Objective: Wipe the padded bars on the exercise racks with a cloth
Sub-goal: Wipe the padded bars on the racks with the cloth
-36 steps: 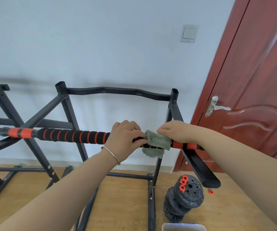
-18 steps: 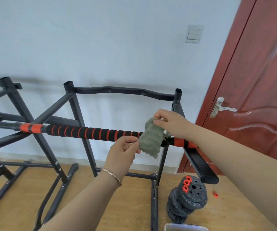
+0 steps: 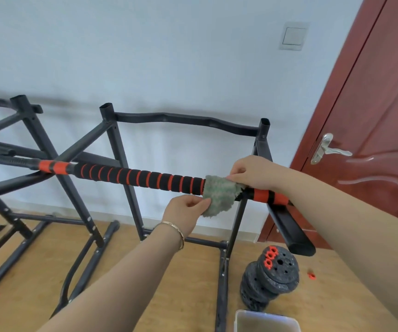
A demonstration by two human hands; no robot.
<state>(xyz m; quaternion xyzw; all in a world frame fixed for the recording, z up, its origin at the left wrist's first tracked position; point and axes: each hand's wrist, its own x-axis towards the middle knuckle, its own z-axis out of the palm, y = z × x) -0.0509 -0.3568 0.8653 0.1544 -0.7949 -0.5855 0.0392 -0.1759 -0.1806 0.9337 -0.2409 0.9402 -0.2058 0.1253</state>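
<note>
A long padded bar (image 3: 140,179), black foam with orange rings, lies across the black exercise rack (image 3: 118,159). A grey-green cloth (image 3: 219,195) is draped over the bar near its right end. My left hand (image 3: 186,209) pinches the cloth's lower left edge below the bar. Above the bar, my right hand (image 3: 253,172) pinches the cloth's upper right corner. The padding under the cloth is hidden.
A second black rack (image 3: 13,149) stands at the left. A stack of black weight plates (image 3: 271,276) with orange nuts sits on the wooden floor at the lower right, beside a clear plastic box (image 3: 265,321). A red-brown door (image 3: 380,130) is at the right.
Both hands let go of the bar and spread the cloth over it. My left hand dropped below the bar to the cloth's edge. The view shifted left.
</note>
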